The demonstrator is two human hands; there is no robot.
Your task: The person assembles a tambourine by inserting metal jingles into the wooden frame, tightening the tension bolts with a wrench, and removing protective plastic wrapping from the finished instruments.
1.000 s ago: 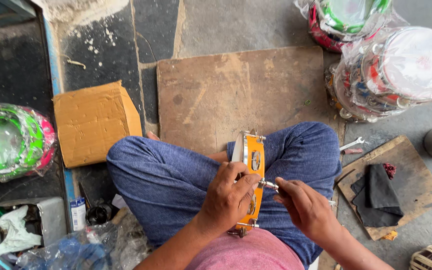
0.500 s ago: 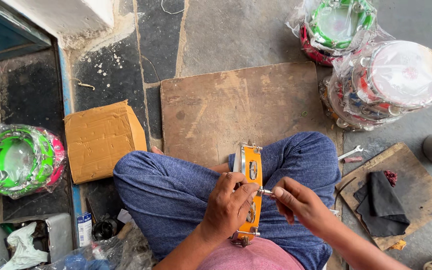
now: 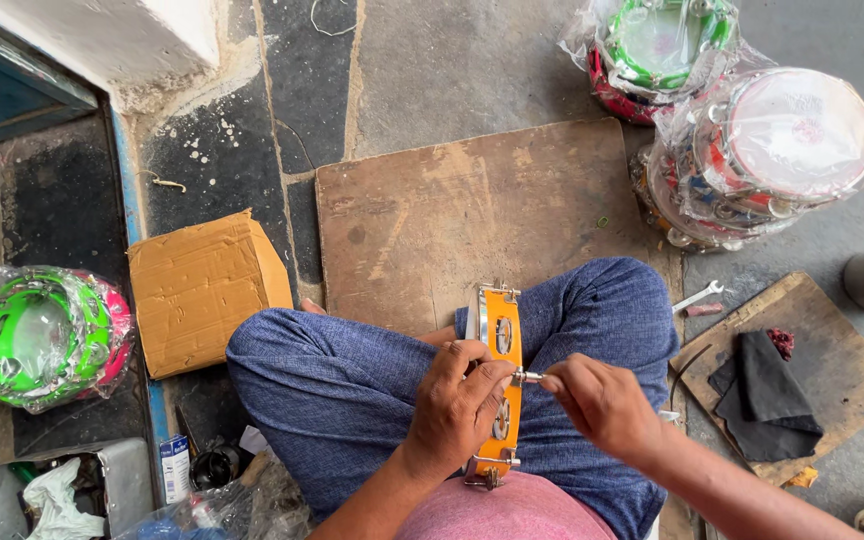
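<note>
An orange tambourine frame [image 3: 501,335] with metal jingles stands on edge between my crossed legs in blue trousers. My left hand [image 3: 458,405] grips its rim from the left side. My right hand [image 3: 603,404] sits just right of the rim and pinches a small metal tool [image 3: 531,377] whose tip touches the frame. A metal clamp shows at the frame's near end by my pink shirt.
A worn wooden board [image 3: 452,220] lies ahead of my knees. A cardboard box [image 3: 202,290] sits left. Wrapped tambourine stacks rest at left [image 3: 42,335] and upper right [image 3: 762,160]. A spanner [image 3: 697,296] and a black cloth [image 3: 762,395] on a small board lie right.
The camera view has shifted, so the scene sits lower in frame. Both hands stay on the tambourine rim and the tool, with little movement between them.
</note>
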